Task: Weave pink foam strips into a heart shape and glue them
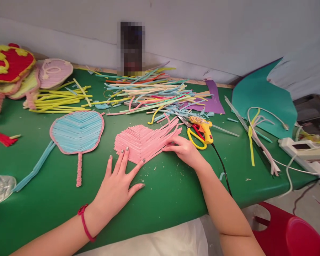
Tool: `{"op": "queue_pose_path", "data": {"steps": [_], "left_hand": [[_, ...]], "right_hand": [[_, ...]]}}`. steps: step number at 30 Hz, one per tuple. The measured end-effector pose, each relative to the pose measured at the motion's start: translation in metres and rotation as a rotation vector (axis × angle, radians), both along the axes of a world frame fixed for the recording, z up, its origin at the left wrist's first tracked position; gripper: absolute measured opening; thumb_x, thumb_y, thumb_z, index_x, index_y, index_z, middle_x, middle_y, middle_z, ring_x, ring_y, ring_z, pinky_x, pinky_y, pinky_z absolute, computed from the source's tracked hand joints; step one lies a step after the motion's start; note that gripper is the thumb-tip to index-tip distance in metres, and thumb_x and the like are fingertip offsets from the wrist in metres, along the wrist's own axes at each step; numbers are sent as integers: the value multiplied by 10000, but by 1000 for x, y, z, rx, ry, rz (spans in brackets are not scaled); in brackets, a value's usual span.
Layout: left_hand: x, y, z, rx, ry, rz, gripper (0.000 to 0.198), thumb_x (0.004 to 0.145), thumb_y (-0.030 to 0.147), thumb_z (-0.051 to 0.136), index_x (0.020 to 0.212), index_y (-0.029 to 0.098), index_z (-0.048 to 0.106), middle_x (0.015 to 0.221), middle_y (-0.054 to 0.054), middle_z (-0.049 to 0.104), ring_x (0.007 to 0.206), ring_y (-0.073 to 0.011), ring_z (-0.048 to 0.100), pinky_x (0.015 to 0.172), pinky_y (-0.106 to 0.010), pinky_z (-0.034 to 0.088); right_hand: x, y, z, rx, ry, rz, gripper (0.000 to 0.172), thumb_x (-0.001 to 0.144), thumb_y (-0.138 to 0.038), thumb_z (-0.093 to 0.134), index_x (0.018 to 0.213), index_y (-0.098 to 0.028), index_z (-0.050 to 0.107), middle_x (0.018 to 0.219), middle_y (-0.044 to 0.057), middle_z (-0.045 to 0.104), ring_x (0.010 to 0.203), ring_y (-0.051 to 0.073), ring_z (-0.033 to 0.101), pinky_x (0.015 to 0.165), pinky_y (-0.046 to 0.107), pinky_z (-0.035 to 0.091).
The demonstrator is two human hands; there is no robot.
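Note:
A pink panel of glued foam strips (pixel 142 140), laid in a chevron pattern, lies on the green table (pixel 162 192). My left hand (pixel 120 181) rests flat with fingers spread, its fingertips pressing the panel's near edge. My right hand (pixel 182 149) lies at the panel's right side, fingers pressed down on the loose strip ends. A finished blue leaf-shaped fan (pixel 77 133) with pink rim and handle lies to the left.
A yellow glue gun (pixel 204 127) and yellow-handled scissors (pixel 194 137) sit just beyond my right hand. A heap of coloured foam strips (pixel 149 92) fills the back. Finished fans (pixel 13 71) lie far left, teal sheet (pixel 264 96) and power strip (pixel 304 149) right, red stool (pixel 290 234) below.

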State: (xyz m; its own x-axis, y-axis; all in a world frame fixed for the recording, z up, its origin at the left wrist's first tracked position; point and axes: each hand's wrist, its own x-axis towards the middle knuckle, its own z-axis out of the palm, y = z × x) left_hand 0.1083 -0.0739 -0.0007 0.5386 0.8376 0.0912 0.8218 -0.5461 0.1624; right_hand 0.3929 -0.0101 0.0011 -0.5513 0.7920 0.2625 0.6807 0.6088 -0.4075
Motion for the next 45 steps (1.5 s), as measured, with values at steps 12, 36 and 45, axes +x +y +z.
{"op": "queue_pose_path", "data": {"steps": [12,36,45], "left_hand": [[0,1,0,15,35,-30,610,846,490,571,1410,300,436,1551,-230,213,1397,-415,268,1070,-640,250],[-1,0,-3,57,7,-39,636,834,512,582,1409,281,439,1531,-262,244,1392,-427,265,1056,-646,264],[0,1,-2,29,-35,-15,619,844,583,517,1388,294,469,1528,-239,274,1393,-414,270,1064,-639,261]], "right_hand": [[2,7,1,137,-8,-39,347,974,-219,421,858,-274,743,826,37,689,805,158,583,733,313,443],[0,4,8,324,-145,-43,271,903,-90,527,895,-270,729,1077,28,692,1015,180,558,869,348,412],[-12,-7,11,318,-129,-84,354,876,-12,451,907,-236,722,1051,70,659,837,135,599,690,261,445]]}}
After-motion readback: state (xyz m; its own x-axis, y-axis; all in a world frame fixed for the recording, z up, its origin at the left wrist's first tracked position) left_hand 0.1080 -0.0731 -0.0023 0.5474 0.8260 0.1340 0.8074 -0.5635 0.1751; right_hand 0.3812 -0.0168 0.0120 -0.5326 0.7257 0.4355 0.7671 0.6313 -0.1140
